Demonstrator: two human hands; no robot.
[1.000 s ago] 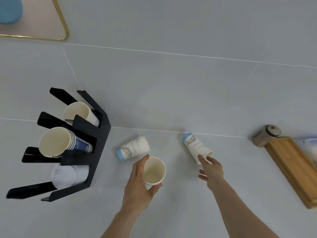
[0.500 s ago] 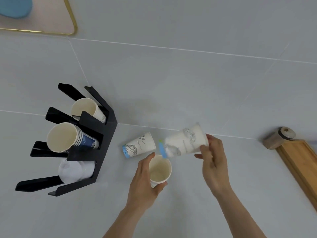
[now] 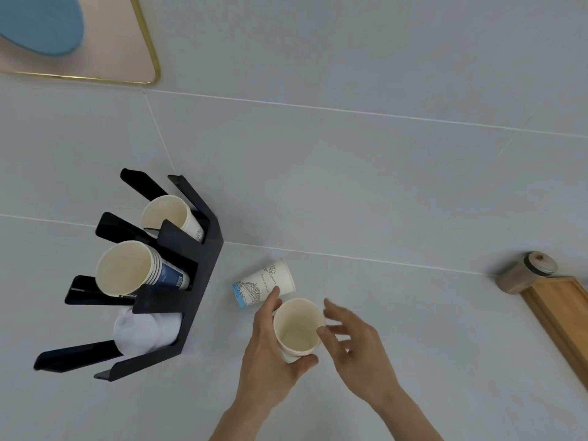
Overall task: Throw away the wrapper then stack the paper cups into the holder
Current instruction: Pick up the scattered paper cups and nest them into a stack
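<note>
- Surface: pale grey tiled counter [image 3: 350, 186] with thin white grout lines, seen from above.
- Far left, top: pink tray with a gold metal rim [image 3: 149, 43], a blue rounded object on it, cut off by the frame edge.
- Left: black slotted cup holder [image 3: 203, 265], lying with its slots open toward the viewer. Upper slot holds a single white paper cup [image 3: 168, 218]; middle slot holds a nested stack of blue-printed paper cups [image 3: 133, 268]; lower slot holds white plastic lids [image 3: 143, 329].
- Centre: loose white paper cup with blue base band and line drawing [image 3: 264, 283], lying on its side on the counter, just beside the holder and touching the left thumb tip.
- Centre, low: left hand [image 3: 270, 354], fingers and thumb wrapped round an upright white paper cup [image 3: 297, 329], mouth up; whether a second cup is nested inside cannot be told.
- Right of centre: right hand [image 3: 353, 342], fingers spread and empty, one fingertip at the held cup's rim, blurred.
- Far right: small brown lidded jar [image 3: 525, 272] touching a pale wooden tray [image 3: 560, 316].
- Wrapper: none in view.
- Step in hand, as judged: gathering loose cups into one stack.
- Next move calls for: taking up the lying cup by its wall, base aimed at the held cup's mouth.
</note>
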